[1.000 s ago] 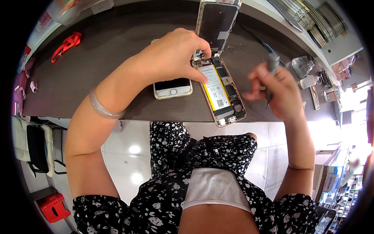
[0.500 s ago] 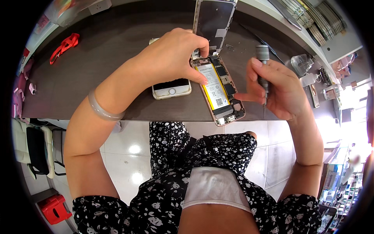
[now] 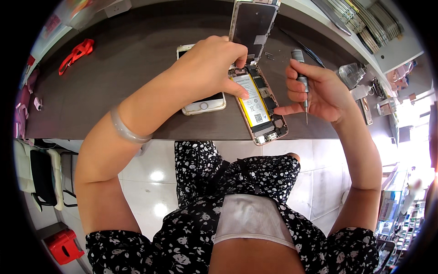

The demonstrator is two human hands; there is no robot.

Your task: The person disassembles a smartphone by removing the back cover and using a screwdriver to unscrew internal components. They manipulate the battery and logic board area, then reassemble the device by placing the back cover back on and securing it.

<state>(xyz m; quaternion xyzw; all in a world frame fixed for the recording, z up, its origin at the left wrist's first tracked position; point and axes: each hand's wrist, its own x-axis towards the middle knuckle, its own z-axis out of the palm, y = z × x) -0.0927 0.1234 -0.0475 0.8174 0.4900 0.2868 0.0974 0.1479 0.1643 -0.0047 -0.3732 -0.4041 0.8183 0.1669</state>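
An opened smartphone (image 3: 265,109) lies slanted at the desk's front edge, its white battery with yellow edges (image 3: 252,98) showing. Its dark screen panel (image 3: 253,27) stands raised at the far end. My left hand (image 3: 218,66) curls over the phone's far left side, thumb resting on the battery and fingers by the raised panel; its far fingertips are partly hidden. In my right hand (image 3: 319,91) is a grey screwdriver (image 3: 299,68), fingers wrapped round the handle, tip pointing down beside the phone. One finger of that hand reaches out to the phone's right edge.
A second phone, white with a home button (image 3: 205,107), lies partly under my left forearm. Tweezers (image 3: 310,52), small loose parts (image 3: 269,55) and a clear jar (image 3: 352,74) are to the right. A red strap (image 3: 76,55) lies far left. A shelf (image 3: 396,55) borders the right.
The screwdriver has gone from nearly upright to tilted, its handle end shifted left, with more of my right fingers wrapped round it. My left hand stays over the phone, barely moved.
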